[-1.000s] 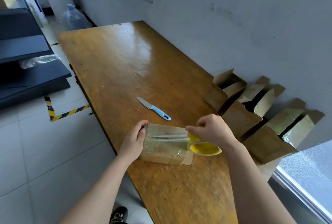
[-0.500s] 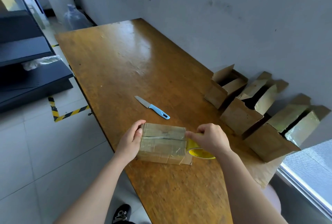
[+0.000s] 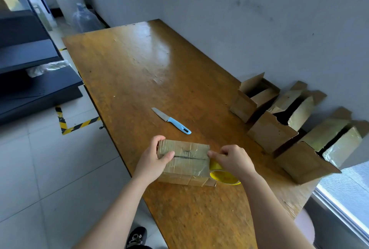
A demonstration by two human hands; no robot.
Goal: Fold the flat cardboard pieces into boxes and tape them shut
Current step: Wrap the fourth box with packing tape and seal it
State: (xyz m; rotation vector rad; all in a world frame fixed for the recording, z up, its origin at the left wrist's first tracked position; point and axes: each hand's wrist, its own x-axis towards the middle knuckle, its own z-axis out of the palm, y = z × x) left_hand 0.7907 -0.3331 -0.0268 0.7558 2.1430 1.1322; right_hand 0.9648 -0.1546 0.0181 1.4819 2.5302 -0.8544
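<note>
A closed cardboard box (image 3: 186,161) lies near the front left edge of the wooden table (image 3: 139,73), with clear tape across its top seam. My left hand (image 3: 152,158) grips the box's left end, thumb on the top. My right hand (image 3: 232,160) holds a yellow tape roll (image 3: 223,175) against the box's right end, fingertips on the top edge.
A knife with a blue handle (image 3: 171,121) lies just beyond the box. Three open cardboard boxes (image 3: 252,97) (image 3: 273,133) (image 3: 305,161) stand in a row along the grey wall on the right. Dark shelving (image 3: 30,69) and tiled floor are to the left.
The tape stretched above the box has come down onto its top. My right hand lowered the roll to the box's right end; my left thumb moved onto the top.
</note>
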